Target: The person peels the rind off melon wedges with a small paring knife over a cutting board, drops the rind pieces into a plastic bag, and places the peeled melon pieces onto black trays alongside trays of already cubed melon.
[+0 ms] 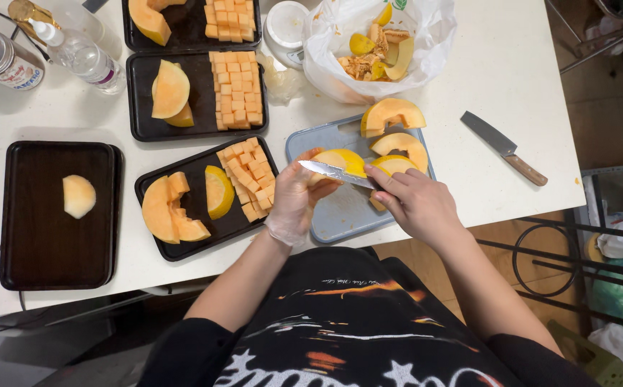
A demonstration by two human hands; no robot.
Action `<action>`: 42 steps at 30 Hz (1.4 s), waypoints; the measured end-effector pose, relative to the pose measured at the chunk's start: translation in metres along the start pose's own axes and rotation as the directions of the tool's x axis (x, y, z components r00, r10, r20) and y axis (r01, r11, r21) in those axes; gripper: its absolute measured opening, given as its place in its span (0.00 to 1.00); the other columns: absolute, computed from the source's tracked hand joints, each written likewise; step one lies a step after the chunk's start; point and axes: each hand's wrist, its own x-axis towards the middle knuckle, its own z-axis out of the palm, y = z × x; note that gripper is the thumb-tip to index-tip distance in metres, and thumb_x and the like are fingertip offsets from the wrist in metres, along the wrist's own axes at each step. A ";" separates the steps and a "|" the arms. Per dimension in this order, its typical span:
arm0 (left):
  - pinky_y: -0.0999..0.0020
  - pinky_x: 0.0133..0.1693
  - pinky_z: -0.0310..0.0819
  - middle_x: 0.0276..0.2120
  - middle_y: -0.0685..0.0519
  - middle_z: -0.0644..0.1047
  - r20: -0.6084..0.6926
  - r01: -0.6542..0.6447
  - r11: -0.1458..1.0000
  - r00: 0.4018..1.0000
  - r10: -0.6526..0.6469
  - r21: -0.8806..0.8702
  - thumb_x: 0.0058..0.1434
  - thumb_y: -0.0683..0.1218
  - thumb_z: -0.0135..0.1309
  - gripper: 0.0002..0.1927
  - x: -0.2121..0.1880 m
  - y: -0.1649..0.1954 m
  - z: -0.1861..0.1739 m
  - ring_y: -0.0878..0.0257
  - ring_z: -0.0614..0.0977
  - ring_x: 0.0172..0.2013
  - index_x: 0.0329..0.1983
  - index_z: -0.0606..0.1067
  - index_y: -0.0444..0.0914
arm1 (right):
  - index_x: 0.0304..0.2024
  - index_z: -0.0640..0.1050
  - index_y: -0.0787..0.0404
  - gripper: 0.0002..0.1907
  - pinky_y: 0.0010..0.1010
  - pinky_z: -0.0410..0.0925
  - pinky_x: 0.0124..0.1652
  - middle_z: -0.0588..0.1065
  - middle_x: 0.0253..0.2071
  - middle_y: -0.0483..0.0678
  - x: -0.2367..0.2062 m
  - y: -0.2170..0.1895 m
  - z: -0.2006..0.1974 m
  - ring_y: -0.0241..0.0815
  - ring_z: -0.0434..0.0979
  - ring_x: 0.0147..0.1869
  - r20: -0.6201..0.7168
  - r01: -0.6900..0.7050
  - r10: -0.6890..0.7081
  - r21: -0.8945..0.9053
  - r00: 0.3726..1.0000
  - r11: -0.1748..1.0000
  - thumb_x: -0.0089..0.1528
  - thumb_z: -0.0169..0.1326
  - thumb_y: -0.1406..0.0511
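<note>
While trays [182,247] flank it, a cleaver [501,147] lies aside.

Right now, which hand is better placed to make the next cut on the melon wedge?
Right. The right hand already has the knife in its grip, blade lying across the melon wedge over the cutting board. The gloved left hand cups the wedge, so it likely suits steadying.

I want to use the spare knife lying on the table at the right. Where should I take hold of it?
Grip the spare knife by its wooden handle, coming from the lower right table edge. The handle points that way; the bare blade points up-left toward the cutting board.
</note>
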 end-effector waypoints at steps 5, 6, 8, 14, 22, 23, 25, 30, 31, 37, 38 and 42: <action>0.66 0.44 0.83 0.49 0.44 0.80 0.021 -0.022 0.998 1.000 0.021 0.054 0.70 0.47 0.49 0.22 -0.003 0.014 -0.006 0.56 0.85 0.43 0.64 0.67 0.34 | 0.68 0.71 0.48 0.27 0.36 0.70 0.31 0.76 0.32 0.43 0.003 -0.001 -0.001 0.45 0.76 0.38 0.000 0.048 -0.048 0.045 0.999 0.998 0.66 0.52 0.54; 0.66 0.44 0.83 0.49 0.44 0.80 0.001 -0.037 0.998 0.999 0.037 0.059 0.70 0.47 0.49 0.22 -0.005 0.016 -0.008 0.57 0.85 0.43 0.65 0.68 0.34 | 0.68 0.71 0.47 0.27 0.36 0.70 0.32 0.76 0.31 0.43 0.002 -0.001 -0.002 0.45 0.76 0.38 0.017 0.039 -0.039 0.043 0.999 0.998 0.66 0.52 0.54; 0.66 0.44 0.83 0.49 0.44 0.80 -0.011 -0.051 0.997 0.999 0.052 0.064 0.70 0.47 0.50 0.22 -0.006 0.020 -0.010 0.58 0.85 0.44 0.64 0.68 0.34 | 0.68 0.71 0.46 0.27 0.37 0.70 0.32 0.76 0.30 0.43 0.003 -0.002 -0.002 0.45 0.76 0.38 0.032 0.027 -0.029 0.047 0.999 0.999 0.66 0.52 0.54; 0.66 0.43 0.84 0.48 0.46 0.80 0.028 0.001 0.997 1.000 -0.003 0.082 0.67 0.47 0.51 0.23 -0.010 0.022 -0.015 0.57 0.86 0.43 0.63 0.68 0.34 | 0.66 0.72 0.47 0.25 0.38 0.70 0.32 0.77 0.32 0.44 0.005 -0.005 0.002 0.46 0.77 0.39 0.007 0.060 -0.062 0.118 0.998 0.991 0.66 0.52 0.54; 0.67 0.39 0.85 0.47 0.45 0.81 0.102 0.047 0.987 0.993 -0.063 0.155 0.69 0.45 0.50 0.21 -0.011 0.024 -0.016 0.58 0.86 0.42 0.63 0.69 0.34 | 0.64 0.73 0.49 0.24 0.39 0.70 0.34 0.77 0.32 0.46 -0.002 -0.004 -0.002 0.48 0.78 0.38 0.039 0.055 -0.062 0.163 0.997 0.985 0.66 0.52 0.55; 0.67 0.39 0.84 0.47 0.45 0.81 0.118 0.043 0.989 0.991 -0.061 0.145 0.69 0.45 0.51 0.20 -0.011 0.024 -0.015 0.58 0.86 0.42 0.63 0.70 0.34 | 0.64 0.73 0.49 0.24 0.39 0.70 0.34 0.77 0.31 0.46 -0.002 -0.004 -0.002 0.48 0.78 0.38 0.045 0.055 -0.064 0.173 0.997 0.983 0.66 0.52 0.55; 0.67 0.38 0.84 0.48 0.45 0.81 0.151 0.036 0.992 0.987 -0.055 0.125 0.69 0.46 0.51 0.20 -0.011 0.023 -0.013 0.58 0.86 0.42 0.62 0.70 0.33 | 0.64 0.73 0.48 0.24 0.39 0.70 0.34 0.77 0.31 0.45 -0.002 -0.004 -0.002 0.47 0.78 0.37 0.056 0.055 -0.067 0.194 0.996 0.980 0.65 0.52 0.55; 0.68 0.37 0.84 0.47 0.45 0.81 0.147 0.066 0.981 0.985 -0.094 0.180 0.67 0.46 0.54 0.21 -0.019 0.022 -0.007 0.59 0.86 0.42 0.62 0.70 0.33 | 0.66 0.72 0.49 0.25 0.40 0.70 0.35 0.76 0.30 0.47 -0.004 -0.002 -0.002 0.48 0.77 0.37 0.094 0.056 -0.075 0.189 0.993 0.980 0.65 0.52 0.55; 0.68 0.37 0.84 0.48 0.46 0.81 0.151 0.064 0.976 0.984 -0.097 0.210 0.67 0.46 0.54 0.22 -0.021 0.021 -0.006 0.59 0.86 0.42 0.62 0.71 0.33 | 0.65 0.73 0.48 0.26 0.40 0.70 0.36 0.76 0.30 0.47 -0.004 -0.002 -0.002 0.49 0.77 0.37 0.106 0.051 -0.071 0.185 0.992 0.981 0.65 0.52 0.55; 0.67 0.38 0.84 0.48 0.47 0.81 0.205 0.048 0.985 0.975 -0.083 0.169 0.67 0.47 0.55 0.23 -0.019 0.025 -0.008 0.60 0.85 0.42 0.63 0.70 0.34 | 0.65 0.72 0.49 0.25 0.40 0.70 0.36 0.76 0.31 0.46 -0.005 0.005 -0.009 0.48 0.77 0.39 0.089 0.069 -0.093 0.244 0.992 0.967 0.65 0.51 0.56; 0.67 0.38 0.84 0.48 0.47 0.81 0.211 0.059 0.983 0.973 -0.096 0.174 0.67 0.47 0.55 0.23 -0.016 0.027 -0.008 0.60 0.85 0.42 0.62 0.70 0.34 | 0.65 0.72 0.49 0.25 0.40 0.70 0.36 0.76 0.31 0.46 -0.004 0.006 -0.009 0.48 0.77 0.39 0.093 0.066 -0.091 0.240 0.991 0.969 0.65 0.52 0.56; 0.68 0.38 0.83 0.48 0.47 0.81 0.211 0.103 0.972 0.966 -0.148 0.212 0.66 0.49 0.56 0.23 -0.012 0.035 -0.009 0.60 0.86 0.42 0.62 0.70 0.34 | 0.65 0.72 0.49 0.24 0.40 0.70 0.37 0.76 0.32 0.47 -0.001 0.007 -0.007 0.48 0.77 0.39 0.121 0.055 -0.086 0.237 0.989 0.970 0.66 0.52 0.57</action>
